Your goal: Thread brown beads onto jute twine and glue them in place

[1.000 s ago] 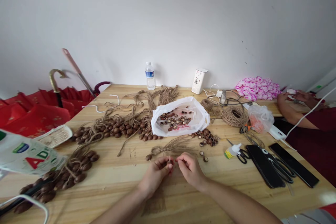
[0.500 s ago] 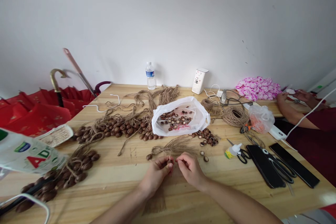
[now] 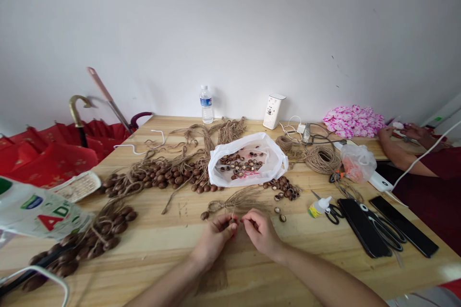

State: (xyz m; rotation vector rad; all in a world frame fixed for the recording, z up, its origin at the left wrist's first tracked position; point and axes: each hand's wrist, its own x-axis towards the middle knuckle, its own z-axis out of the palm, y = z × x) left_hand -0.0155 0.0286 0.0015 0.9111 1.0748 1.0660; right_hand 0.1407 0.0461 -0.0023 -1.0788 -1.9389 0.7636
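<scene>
My left hand (image 3: pixel 216 236) is closed in a pinch over the front of the wooden table (image 3: pixel 162 249). A thin strand of twine (image 3: pixel 233 211) pokes up from its fingertips, and what else lies between them is hidden. Just to the right, my right hand (image 3: pixel 262 234) is also pinched, fingertips close to the left ones; what it grips is too small to make out. Beyond both hands lies a looped bundle of twine (image 3: pixel 237 200), with a single brown nut (image 3: pixel 205 215) at its left end. Behind that, a white plastic bag (image 3: pixel 248 183) holds several split nutshells.
Nuts tied on twine (image 3: pixel 162 172) are heaped to the left. Loose shells (image 3: pixel 284 187), a glue bottle (image 3: pixel 319 207), scissors (image 3: pixel 385 232), phones (image 3: pixel 363 230) and a twine coil (image 3: pixel 322 159) lie right. A water bottle (image 3: pixel 206 105) stands at the back. Another person's arm (image 3: pixel 403 156) rests far right.
</scene>
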